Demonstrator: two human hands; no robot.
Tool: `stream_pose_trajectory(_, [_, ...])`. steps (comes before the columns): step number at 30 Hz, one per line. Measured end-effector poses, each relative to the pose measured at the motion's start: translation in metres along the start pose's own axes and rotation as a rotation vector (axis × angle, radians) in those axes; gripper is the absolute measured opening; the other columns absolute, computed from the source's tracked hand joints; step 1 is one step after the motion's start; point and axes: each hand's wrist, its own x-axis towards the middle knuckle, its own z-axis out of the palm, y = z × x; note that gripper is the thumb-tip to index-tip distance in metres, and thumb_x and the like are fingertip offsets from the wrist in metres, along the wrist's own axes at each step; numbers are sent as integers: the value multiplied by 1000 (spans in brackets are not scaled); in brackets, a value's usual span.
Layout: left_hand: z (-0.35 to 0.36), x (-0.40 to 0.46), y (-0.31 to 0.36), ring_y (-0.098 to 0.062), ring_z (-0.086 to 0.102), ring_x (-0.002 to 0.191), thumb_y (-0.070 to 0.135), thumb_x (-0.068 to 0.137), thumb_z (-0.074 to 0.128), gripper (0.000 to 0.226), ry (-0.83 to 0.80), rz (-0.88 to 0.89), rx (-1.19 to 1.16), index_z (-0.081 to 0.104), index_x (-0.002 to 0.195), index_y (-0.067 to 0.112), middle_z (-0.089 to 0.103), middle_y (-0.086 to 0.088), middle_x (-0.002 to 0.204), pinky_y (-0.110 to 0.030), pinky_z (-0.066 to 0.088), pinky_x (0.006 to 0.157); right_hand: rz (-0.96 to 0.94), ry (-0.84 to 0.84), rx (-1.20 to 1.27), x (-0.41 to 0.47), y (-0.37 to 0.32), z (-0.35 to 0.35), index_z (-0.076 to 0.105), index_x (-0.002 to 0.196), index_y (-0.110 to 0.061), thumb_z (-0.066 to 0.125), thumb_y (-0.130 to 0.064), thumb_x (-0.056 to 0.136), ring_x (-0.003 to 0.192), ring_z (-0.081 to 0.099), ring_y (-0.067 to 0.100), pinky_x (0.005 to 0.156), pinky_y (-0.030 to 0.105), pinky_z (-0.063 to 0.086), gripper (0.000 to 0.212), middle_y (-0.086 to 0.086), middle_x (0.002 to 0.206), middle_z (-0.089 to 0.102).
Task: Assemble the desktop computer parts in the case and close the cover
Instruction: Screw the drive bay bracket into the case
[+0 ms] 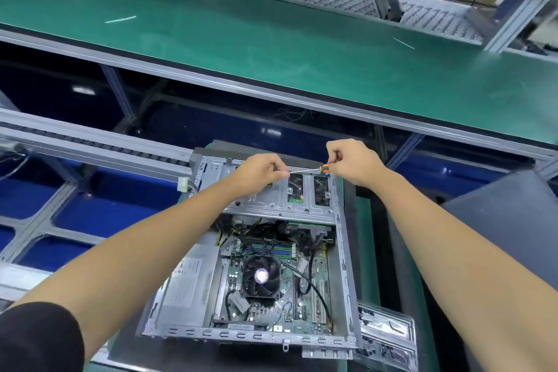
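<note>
Head view: hands (259, 172) (over case (250, 332)) share screwdriver (308, 170).

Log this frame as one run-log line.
phase: fastening | right hand: grips orange-handled screwdriver | left hand: pinches its tip over grey metal drive cage | open silver computer case: cover off

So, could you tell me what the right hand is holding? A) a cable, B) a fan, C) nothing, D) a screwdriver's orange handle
D: the right hand grips the orange handle of the screwdriver, while the left hand pinches its tip over the case.
</note>
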Motion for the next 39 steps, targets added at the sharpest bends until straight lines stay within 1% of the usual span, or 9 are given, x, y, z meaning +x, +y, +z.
stream_pose_trajectory(7, [-2,5,-5,21,54,69,32,97,68,8,-32,36,50,68,94,24,59,24,78,-4,39,61,0,-19,-23,3,-7,1,53,67,-23,58,-7,67,61,59,5,57,25,36,17,-21,67,66])
stream_pose_trajectory(13, [-2,2,-12,8,61,84,33,97,68,14,-26,13,3,71,100,20,67,20,92,-12,45,72,-86,-95,52,4,-5,-4,57,65,-26,72,-11,76,47,54,3,51,27,45,24,-9,70,72])
stream_pose_trajectory(19, [7,-2,-13,4,59,73,34,93,71,9,-50,11,79,66,87,37,67,20,82,-25,43,69,-231,-52,-32,3,-20,-9,73,71,-31,81,-16,75,69,67,10,65,31,58,17,-13,81,71])
stream_pose_trajectory(22, [10,-7,-14,5,63,81,34,93,72,13,-2,2,-28,66,84,42,70,22,86,-25,48,74,-228,5,180,-1,-31,-12,71,68,-25,76,-3,69,59,70,16,50,31,55,22,-8,85,63])
stream_pose_trajectory(27, [16,-13,-10,-36,65,89,33,93,71,3,-9,26,-89,70,91,35,71,-20,96,-50,54,84,-155,46,515,-5,-41,-9,69,70,-17,68,-6,70,60,73,28,51,29,53,11,4,70,72])
stream_pose_trajectory(29, [19,-15,-6,-39,65,91,33,92,73,2,-23,36,-106,71,93,33,69,-25,99,-54,54,88,-170,66,576,-5,-41,-7,69,71,-17,68,-9,74,56,70,25,50,28,53,8,7,71,73])
stream_pose_trajectory(34, [28,-18,-2,-36,60,75,35,93,72,3,-34,18,-140,70,94,33,66,-27,93,-46,53,75,-192,68,523,-5,-44,-2,65,73,-20,63,-15,76,52,66,21,48,29,50,6,5,72,72])
stream_pose_trajectory(36, [29,-19,-2,-17,46,56,36,94,71,4,-39,18,-152,69,98,36,53,-16,69,-34,40,59,-201,61,492,-6,-44,-2,64,72,-22,63,-17,75,52,66,20,49,31,51,6,4,74,73])
stream_pose_trajectory(39, [30,-19,-2,-5,35,48,39,95,69,14,-51,18,-134,68,109,38,42,1,66,-27,34,53,-205,67,469,-7,-45,-2,63,70,-25,64,-18,75,51,65,20,51,32,53,9,3,75,73])
